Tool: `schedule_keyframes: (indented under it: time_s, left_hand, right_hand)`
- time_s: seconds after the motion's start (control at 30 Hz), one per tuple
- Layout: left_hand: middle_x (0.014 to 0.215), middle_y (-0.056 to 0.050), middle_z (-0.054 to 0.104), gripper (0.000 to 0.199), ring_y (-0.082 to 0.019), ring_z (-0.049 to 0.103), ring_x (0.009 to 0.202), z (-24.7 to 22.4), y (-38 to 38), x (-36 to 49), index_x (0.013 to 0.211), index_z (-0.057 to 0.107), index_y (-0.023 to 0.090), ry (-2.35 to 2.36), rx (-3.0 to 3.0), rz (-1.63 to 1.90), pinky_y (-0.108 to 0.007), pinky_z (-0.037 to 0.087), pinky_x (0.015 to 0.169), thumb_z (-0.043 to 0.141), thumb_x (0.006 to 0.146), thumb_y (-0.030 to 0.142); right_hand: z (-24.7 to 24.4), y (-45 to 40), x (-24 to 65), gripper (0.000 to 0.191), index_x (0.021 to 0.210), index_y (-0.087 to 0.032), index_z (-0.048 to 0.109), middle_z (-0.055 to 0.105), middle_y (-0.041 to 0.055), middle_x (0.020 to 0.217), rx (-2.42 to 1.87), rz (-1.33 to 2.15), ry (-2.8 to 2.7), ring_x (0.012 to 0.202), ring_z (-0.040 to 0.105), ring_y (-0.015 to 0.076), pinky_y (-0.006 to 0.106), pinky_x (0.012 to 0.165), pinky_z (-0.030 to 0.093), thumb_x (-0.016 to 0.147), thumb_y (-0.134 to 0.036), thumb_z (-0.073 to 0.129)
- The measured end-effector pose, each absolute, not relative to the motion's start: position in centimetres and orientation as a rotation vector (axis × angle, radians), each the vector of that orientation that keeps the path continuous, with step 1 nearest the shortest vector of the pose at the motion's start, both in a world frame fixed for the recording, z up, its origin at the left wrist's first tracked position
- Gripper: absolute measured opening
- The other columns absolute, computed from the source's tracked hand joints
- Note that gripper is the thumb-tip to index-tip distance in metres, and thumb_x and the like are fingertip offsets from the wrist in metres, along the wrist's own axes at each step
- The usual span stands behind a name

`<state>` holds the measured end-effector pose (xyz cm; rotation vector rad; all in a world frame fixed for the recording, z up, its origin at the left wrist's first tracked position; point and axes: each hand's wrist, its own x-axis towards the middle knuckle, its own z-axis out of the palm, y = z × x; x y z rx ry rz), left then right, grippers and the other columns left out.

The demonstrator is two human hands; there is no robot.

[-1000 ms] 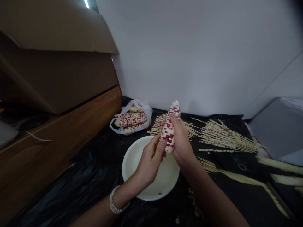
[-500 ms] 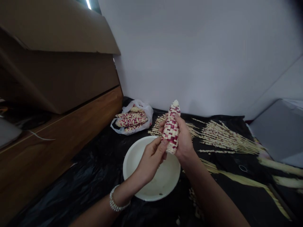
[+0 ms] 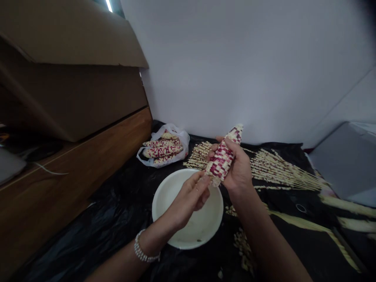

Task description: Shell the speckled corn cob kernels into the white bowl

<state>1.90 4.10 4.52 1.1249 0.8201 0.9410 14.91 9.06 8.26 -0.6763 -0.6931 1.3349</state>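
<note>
An ear of corn (image 3: pixel 221 160) with mixed cream and dark red kernels is held above the bowl, its narrow tip leaning up and to the right. My right hand (image 3: pixel 239 168) wraps round its middle, thumb on the near side. At the thick lower end, my left hand (image 3: pixel 190 197) is closed, with thumb and fingertips against the edge of the ear; the exact contact is partly hidden. Below, the white bowl (image 3: pixel 160 219) has a few dark specks inside.
Several more ears lie in a white plastic bag (image 3: pixel 185 137) at the back left. Strands of kernels on thin stalks (image 3: pixel 273 168) spread over black sheeting (image 3: pixel 117 223). Loose kernels (image 3: pixel 243 250) lie right of the bowl. A cardboard box (image 3: pixel 88 94) stands left, a white wall behind.
The ear has tilted to the right and turned in my right hand, which has moved slightly right. My left hand stays at its lower end.
</note>
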Motion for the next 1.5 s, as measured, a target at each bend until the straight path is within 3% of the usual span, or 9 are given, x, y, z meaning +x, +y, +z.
schedule_keyframes:
  time_s: [0.07,0.13,0.4,0.63,0.9,1.37,1.5]
  left_hand:
    - [0.058,0.007,0.04,0.048,-0.006,0.022,0.045,4.5,3.9,2.1,0.087,0.048,0.02,0.759,1.059,0.864,-0.022,0.011,0.043,0.047,0.091,0.068]
    - [0.058,0.007,0.04,0.046,-0.005,0.021,0.045,4.4,3.8,2.2,0.083,0.043,0.021,0.743,1.043,0.861,-0.021,0.011,0.043,0.05,0.091,0.066]
    - [0.062,0.006,0.047,0.034,-0.006,0.029,0.045,4.0,3.5,2.5,0.089,0.045,0.021,0.849,1.167,0.943,-0.02,0.018,0.043,0.048,0.095,0.054]
    - [0.065,0.006,0.048,0.022,-0.005,0.027,0.043,4.0,4.0,1.9,0.096,0.045,0.022,0.764,1.08,0.89,-0.02,0.017,0.042,0.047,0.092,0.044]
    - [0.066,0.006,0.048,0.015,-0.004,0.027,0.042,3.8,3.9,2.1,0.096,0.045,0.021,0.782,1.1,0.905,-0.019,0.017,0.041,0.043,0.093,0.035]
    - [0.064,0.008,0.046,0.028,-0.004,0.024,0.041,4.0,3.9,2.0,0.097,0.044,0.022,0.749,1.121,0.896,-0.02,0.013,0.041,0.046,0.095,0.05]
    - [0.064,0.007,0.047,0.019,-0.004,0.025,0.042,4.1,3.9,2.0,0.096,0.043,0.022,0.771,1.108,0.887,-0.02,0.014,0.042,0.042,0.095,0.041]
  right_hand:
    - [8.3,8.9,14.8,0.025,0.089,-0.023,0.063,0.064,-0.0031,0.066,-0.655,1.347,-0.661,0.059,0.063,0.0145,0.031,0.058,0.052,0.073,-0.041,0.072]
    - [8.4,8.7,14.5,0.026,0.088,-0.023,0.063,0.063,-0.0043,0.066,-0.633,1.371,-0.624,0.056,0.061,0.0129,0.03,0.057,0.051,0.07,-0.038,0.073]
    - [8.3,8.5,13.8,0.032,0.091,-0.023,0.062,0.062,-0.0046,0.066,-0.65,1.306,-0.663,0.064,0.067,0.0167,0.031,0.059,0.052,0.067,-0.04,0.075]
    - [8.2,7.6,13.6,0.034,0.097,-0.024,0.062,0.065,-0.0027,0.071,-0.645,1.186,-0.803,0.071,0.068,0.0189,0.031,0.061,0.053,0.071,-0.039,0.077]
    - [8.2,7.2,13.0,0.036,0.101,-0.024,0.061,0.066,-0.0024,0.07,-0.643,1.165,-0.807,0.06,0.065,0.0167,0.03,0.054,0.051,0.072,-0.036,0.078]
    - [8.3,7.6,13.3,0.033,0.1,-0.025,0.061,0.066,-0.0002,0.073,-0.666,1.154,-0.8,0.073,0.068,0.0198,0.032,0.06,0.053,0.074,-0.039,0.075]
    - [8.2,7.3,13.0,0.035,0.103,-0.025,0.06,0.064,-0.002,0.071,-0.661,1.129,-0.806,0.066,0.065,0.0175,0.03,0.057,0.051,0.074,-0.037,0.077]
